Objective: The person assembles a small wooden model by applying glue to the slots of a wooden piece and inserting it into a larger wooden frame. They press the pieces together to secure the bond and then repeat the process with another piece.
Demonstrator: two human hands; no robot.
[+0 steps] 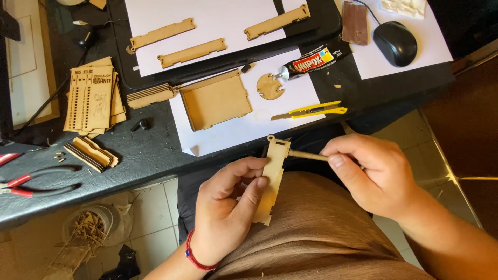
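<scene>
The left hand [228,207] pinches a flat, pale laser-cut wooden strip with notched edges [272,179] between thumb and fingers, holding it upright above the lap. The right hand [371,173] pinches a thin wooden stick [306,155], its tip touching the strip near the upper end. On the dark tabletop [145,150] beyond lie an open shallow wooden box [215,99] on white paper, a yellow utility knife [311,110], a round wooden disc [270,86], a glue tube [314,60], red-handled pliers [31,184] and a black computer mouse [395,42].
</scene>
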